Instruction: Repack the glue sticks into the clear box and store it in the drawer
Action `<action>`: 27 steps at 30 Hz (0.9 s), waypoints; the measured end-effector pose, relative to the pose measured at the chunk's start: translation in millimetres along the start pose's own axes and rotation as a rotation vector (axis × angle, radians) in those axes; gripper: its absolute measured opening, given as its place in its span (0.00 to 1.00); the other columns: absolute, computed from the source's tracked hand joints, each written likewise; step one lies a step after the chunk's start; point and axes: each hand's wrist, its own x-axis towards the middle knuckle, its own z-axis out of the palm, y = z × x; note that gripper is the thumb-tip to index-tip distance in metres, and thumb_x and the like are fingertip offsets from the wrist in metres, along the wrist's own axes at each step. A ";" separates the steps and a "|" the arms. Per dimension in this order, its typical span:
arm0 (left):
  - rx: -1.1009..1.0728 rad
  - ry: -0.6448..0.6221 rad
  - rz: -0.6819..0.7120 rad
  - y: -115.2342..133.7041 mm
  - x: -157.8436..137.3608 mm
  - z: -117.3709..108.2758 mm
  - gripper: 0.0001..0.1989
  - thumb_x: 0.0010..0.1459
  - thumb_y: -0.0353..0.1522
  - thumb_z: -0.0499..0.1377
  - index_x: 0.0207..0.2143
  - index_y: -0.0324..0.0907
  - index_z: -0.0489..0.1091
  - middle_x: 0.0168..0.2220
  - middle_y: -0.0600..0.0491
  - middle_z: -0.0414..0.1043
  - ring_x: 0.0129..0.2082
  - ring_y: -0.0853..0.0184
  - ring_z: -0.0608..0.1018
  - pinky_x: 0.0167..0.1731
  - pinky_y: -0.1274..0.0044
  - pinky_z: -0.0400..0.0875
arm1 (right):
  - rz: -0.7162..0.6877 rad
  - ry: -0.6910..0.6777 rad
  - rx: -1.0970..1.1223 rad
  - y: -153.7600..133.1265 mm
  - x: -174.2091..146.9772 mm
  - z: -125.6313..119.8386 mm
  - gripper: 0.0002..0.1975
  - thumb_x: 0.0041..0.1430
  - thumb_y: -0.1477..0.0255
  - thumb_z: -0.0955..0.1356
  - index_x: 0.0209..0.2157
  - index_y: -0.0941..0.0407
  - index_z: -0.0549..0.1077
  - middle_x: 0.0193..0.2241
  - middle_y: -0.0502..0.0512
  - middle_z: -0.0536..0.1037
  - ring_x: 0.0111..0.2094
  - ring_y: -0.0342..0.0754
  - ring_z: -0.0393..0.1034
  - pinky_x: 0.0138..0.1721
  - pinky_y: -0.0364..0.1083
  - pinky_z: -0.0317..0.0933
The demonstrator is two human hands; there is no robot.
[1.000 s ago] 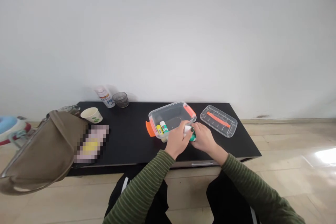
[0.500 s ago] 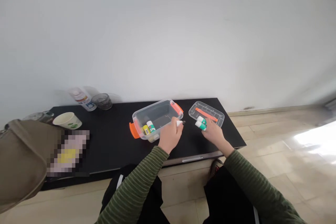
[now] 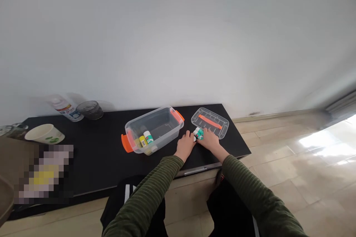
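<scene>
The right hand (image 3: 210,140) has its grip pinching green-and-white sticks (image 3: 198,133) at the near left of the lid (image 3: 210,121) on the table (image 3: 97,155); left hand's (image 3: 185,146) grip cannot be determined; sticks appear light, stiff, smooth, best held mid-barrel.

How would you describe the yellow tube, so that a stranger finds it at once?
On the black table, find the open clear box with orange latches. Inside, toward its left end, is the yellow tube; its yellow colour sets it apart from the green-and-white tube beside it.
</scene>
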 end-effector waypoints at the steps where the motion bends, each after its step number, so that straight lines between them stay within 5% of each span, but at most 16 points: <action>1: 0.001 0.023 -0.003 -0.2 1.7 2.7 0.17 0.62 0.39 0.61 0.50 0.39 0.67 0.49 0.44 0.65 0.46 0.57 0.77 0.34 0.73 0.75 | 0.009 0.028 -0.013 -0.9 0.8 0.2 0.25 0.57 0.57 0.70 0.50 0.58 0.66 0.49 0.67 0.74 0.51 0.60 0.71 0.42 0.50 0.65; 9: -0.001 0.135 -0.027 -5.6 7.3 3.6 0.22 0.59 0.42 0.64 0.50 0.38 0.67 0.48 0.44 0.65 0.46 0.58 0.75 0.36 0.73 0.76 | -0.054 0.281 -0.105 -10.6 7.9 -2.3 0.19 0.65 0.59 0.65 0.45 0.61 0.73 0.45 0.69 0.77 0.52 0.60 0.68 0.46 0.52 0.62; 14: -0.006 0.196 -0.066 0.2 -3.1 -10.1 0.29 0.58 0.42 0.64 0.57 0.38 0.65 0.49 0.41 0.68 0.46 0.56 0.75 0.35 0.72 0.75 | -0.320 0.549 0.112 -32.1 -6.9 -25.0 0.14 0.67 0.71 0.62 0.49 0.59 0.73 0.47 0.64 0.77 0.52 0.56 0.66 0.52 0.53 0.58; 18: -0.070 0.223 -0.032 2.1 -19.5 -13.2 0.25 0.67 0.34 0.53 0.65 0.40 0.60 0.51 0.40 0.71 0.49 0.55 0.75 0.44 0.69 0.73 | -0.526 0.647 0.260 -79.6 -30.9 -50.1 0.12 0.65 0.74 0.62 0.47 0.58 0.73 0.48 0.62 0.76 0.51 0.54 0.66 0.53 0.53 0.59; 23: -0.059 0.256 0.061 -3.7 -47.6 -10.8 0.28 0.65 0.33 0.53 0.67 0.38 0.59 0.58 0.37 0.68 0.53 0.51 0.74 0.56 0.59 0.65 | -0.744 0.252 0.093 -188.6 -31.3 -61.2 0.13 0.62 0.72 0.66 0.48 0.57 0.75 0.46 0.62 0.78 0.50 0.55 0.69 0.51 0.53 0.64; 27: -0.006 0.219 0.121 -20.2 -70.1 -15.1 0.27 0.65 0.32 0.52 0.65 0.38 0.61 0.62 0.37 0.64 0.55 0.51 0.73 0.57 0.60 0.65 | -0.533 -0.306 -0.173 -266.2 -9.7 -42.4 0.15 0.53 0.72 0.73 0.44 0.60 0.78 0.45 0.67 0.80 0.46 0.60 0.75 0.45 0.55 0.70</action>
